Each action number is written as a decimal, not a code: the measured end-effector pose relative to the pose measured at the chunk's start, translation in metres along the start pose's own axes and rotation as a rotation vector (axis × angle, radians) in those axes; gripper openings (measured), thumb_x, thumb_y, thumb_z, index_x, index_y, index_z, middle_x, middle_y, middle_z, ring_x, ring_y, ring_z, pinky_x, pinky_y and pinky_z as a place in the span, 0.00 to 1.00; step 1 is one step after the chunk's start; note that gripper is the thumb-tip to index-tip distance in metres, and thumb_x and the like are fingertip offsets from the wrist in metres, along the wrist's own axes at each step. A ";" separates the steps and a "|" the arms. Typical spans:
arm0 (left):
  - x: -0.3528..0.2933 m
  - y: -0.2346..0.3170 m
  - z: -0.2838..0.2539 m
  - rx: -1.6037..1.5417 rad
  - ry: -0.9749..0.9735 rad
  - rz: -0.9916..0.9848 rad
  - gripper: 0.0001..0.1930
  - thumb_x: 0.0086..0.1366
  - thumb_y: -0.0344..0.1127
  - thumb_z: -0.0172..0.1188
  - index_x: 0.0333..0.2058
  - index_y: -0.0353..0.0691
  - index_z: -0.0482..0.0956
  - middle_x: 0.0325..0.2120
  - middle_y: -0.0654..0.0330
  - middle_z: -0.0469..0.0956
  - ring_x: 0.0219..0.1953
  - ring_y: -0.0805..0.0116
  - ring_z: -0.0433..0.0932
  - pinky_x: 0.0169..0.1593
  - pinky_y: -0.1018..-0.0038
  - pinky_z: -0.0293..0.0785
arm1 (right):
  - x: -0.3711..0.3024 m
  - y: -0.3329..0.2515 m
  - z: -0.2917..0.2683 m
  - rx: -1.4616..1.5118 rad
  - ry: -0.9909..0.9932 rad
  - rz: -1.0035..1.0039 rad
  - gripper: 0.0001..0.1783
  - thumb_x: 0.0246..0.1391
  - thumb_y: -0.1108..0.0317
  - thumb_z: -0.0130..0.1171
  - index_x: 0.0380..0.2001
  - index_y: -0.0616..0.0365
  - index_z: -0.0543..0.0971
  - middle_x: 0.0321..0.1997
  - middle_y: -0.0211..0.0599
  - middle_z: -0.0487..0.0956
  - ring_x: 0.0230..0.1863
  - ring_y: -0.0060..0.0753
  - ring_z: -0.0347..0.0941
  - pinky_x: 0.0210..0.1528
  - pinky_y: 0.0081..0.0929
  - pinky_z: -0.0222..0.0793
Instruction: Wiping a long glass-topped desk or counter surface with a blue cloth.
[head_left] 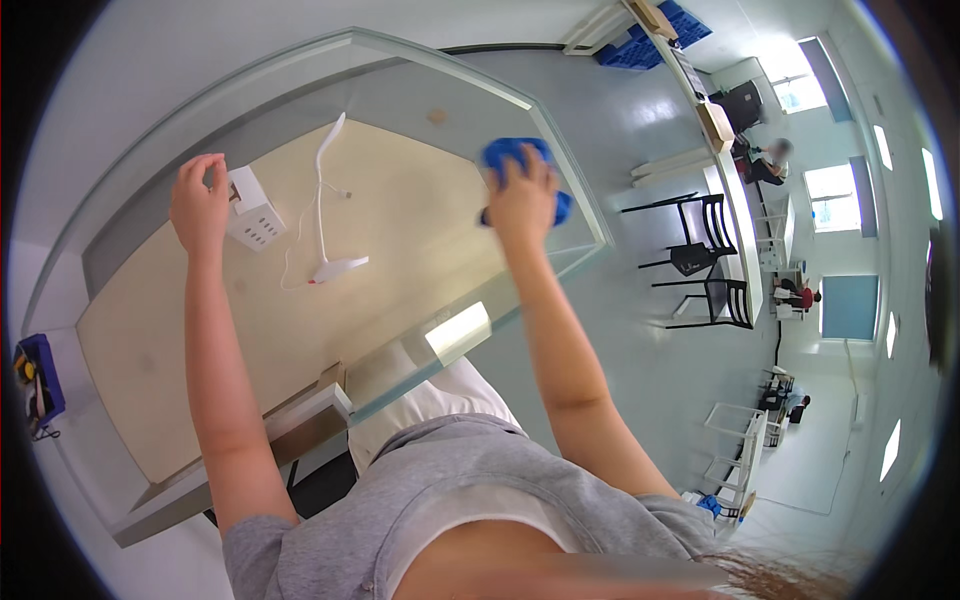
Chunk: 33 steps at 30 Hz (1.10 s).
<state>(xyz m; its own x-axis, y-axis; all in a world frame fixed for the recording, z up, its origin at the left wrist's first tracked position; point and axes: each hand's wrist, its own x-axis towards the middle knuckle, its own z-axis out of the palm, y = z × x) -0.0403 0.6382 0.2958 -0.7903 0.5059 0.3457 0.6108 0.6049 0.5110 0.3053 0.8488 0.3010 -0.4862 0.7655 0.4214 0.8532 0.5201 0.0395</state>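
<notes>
My right hand (522, 205) presses down on a bunched blue cloth (515, 152) near the right edge of the glass tabletop (400, 290). The hand and cloth are slightly blurred. On the left, my left hand (200, 205) is raised beside a white box (258, 212) with rows of dark slots. Its fingers are loosely bent, with a gap to the thumb, and nothing shows between them. Whether this hand touches the box cannot be made out. A slim white desk lamp (321, 200) stands between my hands, its thin cable trailing toward the box.
A blue bin (40, 380) with small items sits beyond the table's left end. The glass edge juts out at the right and front. Black chairs (705, 225) and a long white table (735, 200) stand to the right, with several people seated farther off.
</notes>
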 end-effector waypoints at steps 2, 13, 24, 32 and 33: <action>0.000 -0.005 0.005 -0.003 -0.019 -0.011 0.12 0.67 0.47 0.51 0.39 0.51 0.81 0.47 0.69 0.77 0.50 0.64 0.74 0.51 0.68 0.70 | -0.025 -0.056 -0.023 0.190 -0.061 -0.148 0.18 0.47 0.58 0.62 0.44 0.45 0.81 0.63 0.34 0.67 0.63 0.52 0.61 0.60 0.43 0.62; 0.002 -0.017 0.003 0.036 -0.033 0.003 0.13 0.67 0.47 0.51 0.42 0.51 0.81 0.48 0.68 0.76 0.51 0.63 0.74 0.52 0.69 0.69 | -0.060 0.056 -0.044 0.269 -0.082 -0.081 0.20 0.48 0.66 0.63 0.47 0.48 0.79 0.62 0.34 0.68 0.62 0.52 0.61 0.62 0.46 0.59; 0.004 -0.011 0.006 0.092 -0.058 -0.026 0.15 0.67 0.50 0.49 0.43 0.54 0.81 0.49 0.70 0.76 0.53 0.63 0.72 0.54 0.66 0.69 | -0.071 0.005 -0.045 0.193 -0.036 -0.033 0.22 0.46 0.62 0.63 0.48 0.42 0.79 0.62 0.31 0.68 0.64 0.54 0.57 0.61 0.47 0.60; 0.004 -0.020 0.008 0.092 -0.033 0.002 0.14 0.67 0.50 0.50 0.41 0.55 0.81 0.48 0.71 0.76 0.52 0.63 0.73 0.53 0.66 0.69 | -0.090 -0.037 -0.090 0.497 -0.243 -0.512 0.25 0.38 0.71 0.63 0.45 0.39 0.80 0.61 0.25 0.69 0.62 0.46 0.62 0.61 0.42 0.63; 0.006 -0.024 0.010 0.057 -0.018 0.033 0.14 0.66 0.50 0.50 0.41 0.55 0.81 0.48 0.70 0.76 0.51 0.62 0.74 0.52 0.66 0.70 | -0.085 -0.019 -0.083 0.406 -0.196 -0.462 0.24 0.39 0.72 0.63 0.45 0.41 0.80 0.60 0.28 0.70 0.63 0.44 0.62 0.62 0.43 0.61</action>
<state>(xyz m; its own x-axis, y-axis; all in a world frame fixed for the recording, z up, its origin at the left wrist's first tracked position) -0.0591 0.6322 0.2775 -0.7687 0.5369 0.3476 0.6390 0.6213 0.4534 0.3464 0.7427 0.3396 -0.8444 0.4637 0.2681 0.4272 0.8850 -0.1852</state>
